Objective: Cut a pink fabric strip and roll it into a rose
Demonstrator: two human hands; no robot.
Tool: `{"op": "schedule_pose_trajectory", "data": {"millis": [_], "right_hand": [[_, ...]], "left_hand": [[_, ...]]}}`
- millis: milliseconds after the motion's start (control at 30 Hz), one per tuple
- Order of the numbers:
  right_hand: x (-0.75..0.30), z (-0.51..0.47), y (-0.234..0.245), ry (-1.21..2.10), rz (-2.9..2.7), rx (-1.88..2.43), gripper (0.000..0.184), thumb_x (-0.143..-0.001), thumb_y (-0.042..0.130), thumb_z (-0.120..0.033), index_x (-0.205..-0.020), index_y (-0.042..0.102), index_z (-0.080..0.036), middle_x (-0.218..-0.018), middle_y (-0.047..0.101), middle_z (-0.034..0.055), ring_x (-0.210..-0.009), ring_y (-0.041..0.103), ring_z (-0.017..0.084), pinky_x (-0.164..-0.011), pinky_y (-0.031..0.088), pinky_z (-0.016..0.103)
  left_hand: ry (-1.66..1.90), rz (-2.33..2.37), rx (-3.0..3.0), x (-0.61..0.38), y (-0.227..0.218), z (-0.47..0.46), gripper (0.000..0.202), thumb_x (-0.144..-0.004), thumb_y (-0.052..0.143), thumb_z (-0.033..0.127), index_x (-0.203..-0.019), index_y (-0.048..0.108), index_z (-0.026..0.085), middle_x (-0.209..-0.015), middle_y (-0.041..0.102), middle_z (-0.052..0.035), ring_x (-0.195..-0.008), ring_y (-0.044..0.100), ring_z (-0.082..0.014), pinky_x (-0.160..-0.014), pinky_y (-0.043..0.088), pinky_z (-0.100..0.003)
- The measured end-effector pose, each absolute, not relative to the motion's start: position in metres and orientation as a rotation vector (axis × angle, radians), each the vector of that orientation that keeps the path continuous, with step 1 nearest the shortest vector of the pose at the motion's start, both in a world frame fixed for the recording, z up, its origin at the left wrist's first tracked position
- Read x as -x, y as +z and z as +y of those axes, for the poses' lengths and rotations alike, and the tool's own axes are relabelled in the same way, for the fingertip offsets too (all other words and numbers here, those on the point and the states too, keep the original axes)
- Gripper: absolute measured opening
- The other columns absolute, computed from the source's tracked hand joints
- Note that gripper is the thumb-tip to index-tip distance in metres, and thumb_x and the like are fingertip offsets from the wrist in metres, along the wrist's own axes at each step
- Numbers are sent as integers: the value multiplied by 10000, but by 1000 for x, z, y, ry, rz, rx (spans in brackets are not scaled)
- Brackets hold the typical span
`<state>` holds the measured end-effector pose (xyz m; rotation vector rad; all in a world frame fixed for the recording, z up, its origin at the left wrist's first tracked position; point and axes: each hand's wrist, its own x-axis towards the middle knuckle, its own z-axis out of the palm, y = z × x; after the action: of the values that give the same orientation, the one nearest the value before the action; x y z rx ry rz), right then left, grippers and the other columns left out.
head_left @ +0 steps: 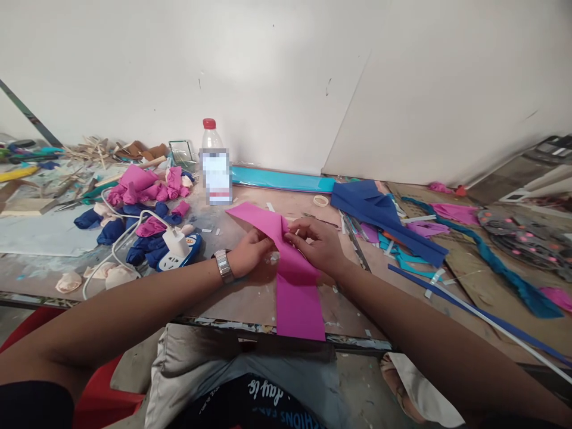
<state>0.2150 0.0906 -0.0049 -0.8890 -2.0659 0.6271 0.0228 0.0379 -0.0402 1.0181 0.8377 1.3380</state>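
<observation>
A long magenta foam strip (295, 292) lies across the worktable (250, 298), folded near its middle, with one end hanging over the front edge. My left hand (248, 251), with a metal watch on its wrist, pinches the strip at the fold from the left. My right hand (316, 243) pinches the same fold from the right, fingers curled onto the sheet. Both hands meet at the crease above the table's middle.
A clear bottle with a red cap (214, 164) stands behind the hands. Pink and blue foam rolls (143, 208) and a white charger on a power strip (179, 245) lie left. Blue sheets (384, 217), teal scraps and a tape roll (320, 201) lie right.
</observation>
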Motion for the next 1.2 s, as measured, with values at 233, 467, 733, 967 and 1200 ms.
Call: {"op": "schedule_pose_trajectory", "data": {"millis": [233,467,733,967,1200], "right_hand": [[-217,90,-7,671,-2009,862,268,-916,698,-513,-1000,722,-260,-809,694,45,-667,623,194,-658,515,345],[-214,98,-5,737,-1691,828,239,-889,709,-422,-1030,644,-241,-815,614,20,-723,589,179,-685,502,326],[-215,119,-6,981,-1275,802,239,-738,763,-280,-949,657,-239,-791,580,-25,-676,516,129,-602,419,255],[-220,124,-5,1264,-1008,786,320,-621,699,-164,-917,603,-240,-651,495,-79,-555,433,91,-521,362,210],[-224,134,-2,1307,-942,752,291,-665,726,-170,-909,592,-256,-673,556,-72,-619,560,103,-614,507,221]], "left_hand": [[1312,771,-951,-26,-37,39,430,-696,896,442,-871,619,164,-758,640,16,-669,572,-117,-667,477,-264],[1406,653,-908,-26,-31,41,506,-708,938,467,-1005,638,188,-958,704,-13,-846,661,-138,-814,534,-271],[1535,835,-979,-19,-26,43,500,-760,911,448,-1115,682,181,-888,654,12,-799,585,-99,-776,477,-223],[1811,958,-1060,-17,-22,48,435,-724,921,434,-960,653,186,-798,605,23,-730,543,-104,-706,471,-224],[1768,927,-1014,-17,-18,47,478,-708,918,378,-1040,622,202,-1002,616,5,-755,587,-87,-689,496,-223]]}}
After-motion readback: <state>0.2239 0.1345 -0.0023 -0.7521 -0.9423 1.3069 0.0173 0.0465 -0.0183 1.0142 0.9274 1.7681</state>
